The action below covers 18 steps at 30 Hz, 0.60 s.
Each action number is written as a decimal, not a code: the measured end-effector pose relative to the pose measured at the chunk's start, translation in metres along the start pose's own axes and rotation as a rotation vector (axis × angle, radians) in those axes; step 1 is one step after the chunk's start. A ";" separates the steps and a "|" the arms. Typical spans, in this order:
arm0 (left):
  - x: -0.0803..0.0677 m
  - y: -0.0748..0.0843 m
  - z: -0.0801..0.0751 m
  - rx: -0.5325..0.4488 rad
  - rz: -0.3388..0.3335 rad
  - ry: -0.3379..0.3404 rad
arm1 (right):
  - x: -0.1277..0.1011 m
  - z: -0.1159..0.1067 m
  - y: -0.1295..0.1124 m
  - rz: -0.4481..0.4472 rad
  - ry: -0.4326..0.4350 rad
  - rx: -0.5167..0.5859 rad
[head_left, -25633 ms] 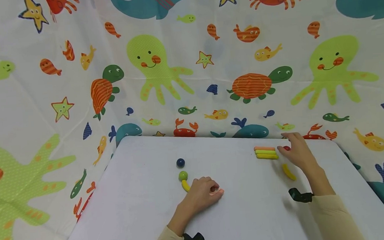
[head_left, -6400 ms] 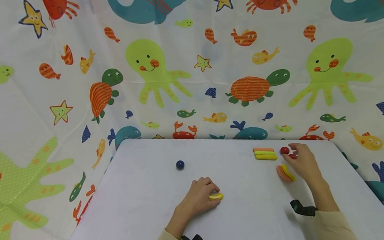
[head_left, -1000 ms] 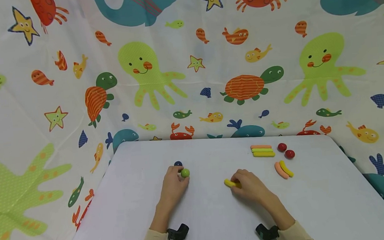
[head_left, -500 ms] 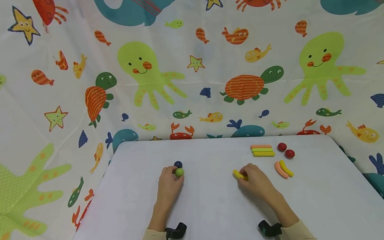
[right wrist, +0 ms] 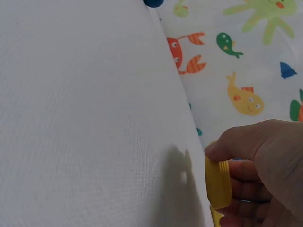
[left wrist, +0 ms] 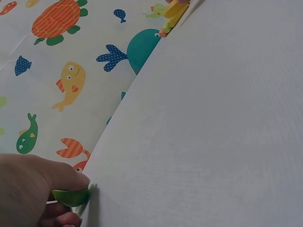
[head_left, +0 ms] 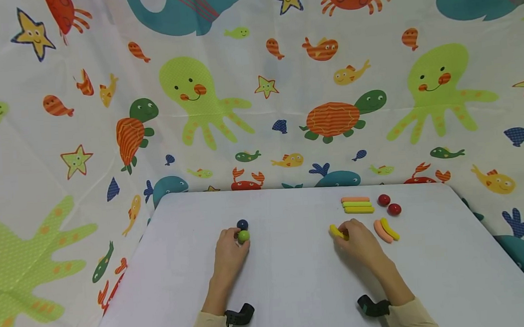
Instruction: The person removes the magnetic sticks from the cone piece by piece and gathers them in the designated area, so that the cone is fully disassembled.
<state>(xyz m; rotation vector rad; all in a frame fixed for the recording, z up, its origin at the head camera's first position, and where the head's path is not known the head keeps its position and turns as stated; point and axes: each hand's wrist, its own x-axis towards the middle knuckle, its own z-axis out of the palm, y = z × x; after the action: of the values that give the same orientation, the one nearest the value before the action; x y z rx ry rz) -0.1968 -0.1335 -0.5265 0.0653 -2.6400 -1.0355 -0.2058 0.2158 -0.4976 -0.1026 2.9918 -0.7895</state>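
Two hands work low on the white table [head_left: 297, 291]. Left hand [head_left: 229, 249] pinches a green ball [head_left: 243, 236] in its fingertips, just beside a blue ball [head_left: 242, 224] — whether the two touch is unclear. Right hand [head_left: 360, 239] grips a yellow piece [head_left: 336, 231], near an orange and yellow curved pair [head_left: 386, 230]. Beyond those lie three stacked sticks [head_left: 357, 205] and two red balls [head_left: 389, 204] — close by the far edge.
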 end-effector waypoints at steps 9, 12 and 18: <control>0.000 0.000 0.000 0.003 -0.010 -0.005 | 0.001 -0.006 0.012 0.066 0.043 0.009; -0.001 0.001 -0.001 0.006 -0.016 -0.011 | 0.000 -0.008 0.016 0.094 0.057 -0.007; -0.001 0.003 -0.002 -0.002 -0.032 -0.022 | -0.001 -0.010 0.024 0.116 0.114 -0.084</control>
<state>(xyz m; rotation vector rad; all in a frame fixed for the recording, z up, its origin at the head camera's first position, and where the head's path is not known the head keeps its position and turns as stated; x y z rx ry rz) -0.1949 -0.1326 -0.5232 0.0968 -2.6665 -1.0547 -0.2067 0.2414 -0.5009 0.1161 3.1035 -0.6798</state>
